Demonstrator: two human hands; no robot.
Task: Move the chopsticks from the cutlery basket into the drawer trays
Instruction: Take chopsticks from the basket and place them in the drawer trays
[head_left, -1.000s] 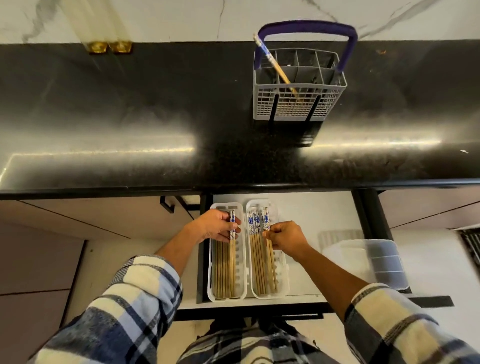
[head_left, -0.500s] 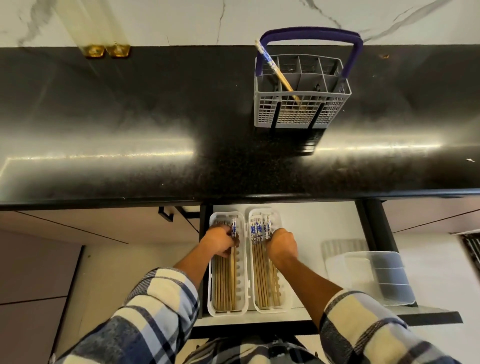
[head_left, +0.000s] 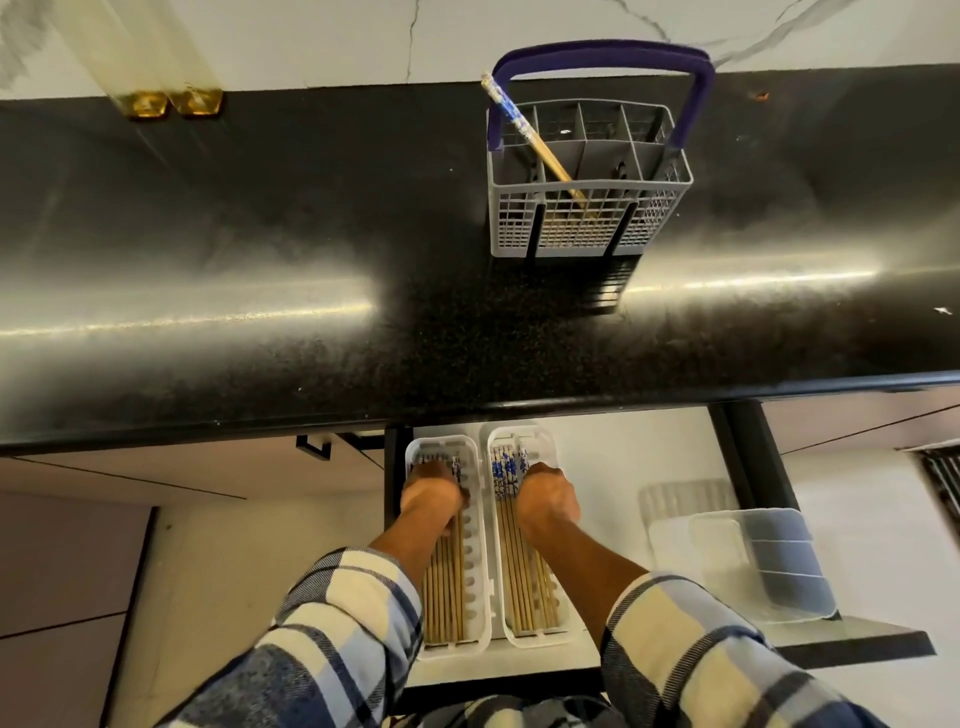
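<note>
While both hands press down in drawer trays (head_left: 480, 545), placing step under way: left hand (head_left: 432, 496) and right hand (head_left: 546, 500) knuckles-up on chopsticks (head_left: 511, 571), finger grip hidden. One chopstick (head_left: 524, 132) left in basket (head_left: 589, 182) on worktop (head_left: 260, 249) beyond trays; next: reach up, lift it.

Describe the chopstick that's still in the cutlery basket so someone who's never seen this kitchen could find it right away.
On the black countertop near the marble wall stands a grey cutlery basket with a purple handle. One chopstick leans in its left side, its blue-and-white patterned end poking above the rim. It is the only chopstick on the counter; the rest lie flat in two white drawer trays below.
</note>
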